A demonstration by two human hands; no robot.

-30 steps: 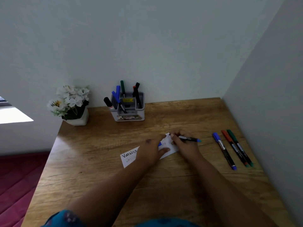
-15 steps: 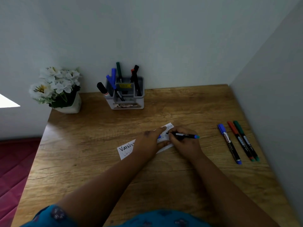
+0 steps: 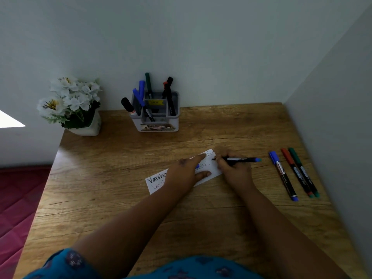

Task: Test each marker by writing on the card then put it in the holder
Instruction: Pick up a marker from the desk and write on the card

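Reaching forward from a blue patterned sleeve (image 3: pixel 66 260) at the near edge, both forearms over the wooden table (image 3: pixel 112 198). Left hand (image 3: pixel 185 173) lying flat on the middle of the white card (image 3: pixel 211 168), fingers straight and slightly spread, forefinger stretched toward the card's far corner, thumb along its near edge, pressing it down. Something small and blue just showing under that hand; cannot tell what. Right hand (image 3: pixel 234 168) just beside, at the card's right end, fingers curled and pinching a black marker (image 3: pixel 241 159) near its tip, tip touching or nearly touching the card, blue rear end pointing right. Handwritten words on the card in black and in paler ink, partly hidden under the left hand. Farther right, well apart from the hands, three capped markers lying side by side on the table: blue marker (image 3: pixel 282 175), red marker (image 3: pixel 295 171), green marker (image 3: pixel 304 172). At the far edge against the wall, a grey holder (image 3: pixel 159 119) with several markers standing in its compartments, blue, green, black and red caps upward. Left of it, a white pot of white flowers (image 3: pixel 70 101).
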